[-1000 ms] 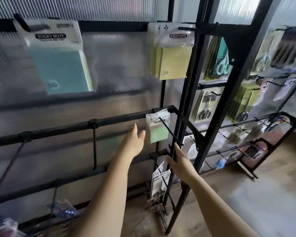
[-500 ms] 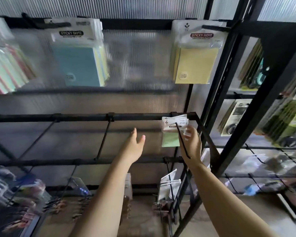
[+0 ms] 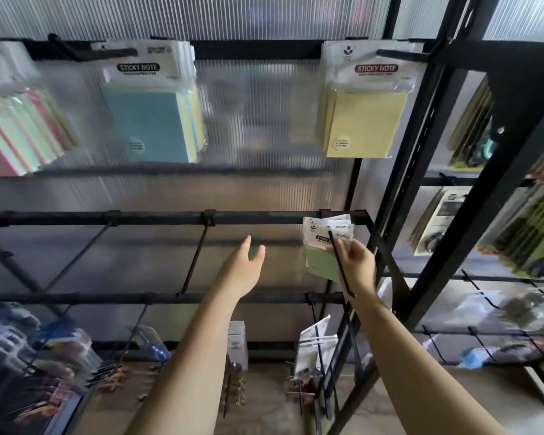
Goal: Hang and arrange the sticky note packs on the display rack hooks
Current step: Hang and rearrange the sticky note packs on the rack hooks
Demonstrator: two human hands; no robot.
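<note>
Several small sticky note packs with a green front pad hang at the back of the rightmost hook of the middle black bar. My right hand holds these packs at their right edge, fingers curled round them beside the hook. To their left, my left hand is raised in front of the bar with straight fingers, holding nothing. Up on the top bar hang large blue sticky note packs and large yellow ones. At the far left, pink and green packs are blurred.
Two bare hooks stick out of the middle bar on the left. Lower hooks carry small packaged goods. A black upright separates a second rack on the right with scissors and other packs.
The view swung left and up. My right hand rose from below the hook to the small packs and took hold of them. My left hand stayed raised.
</note>
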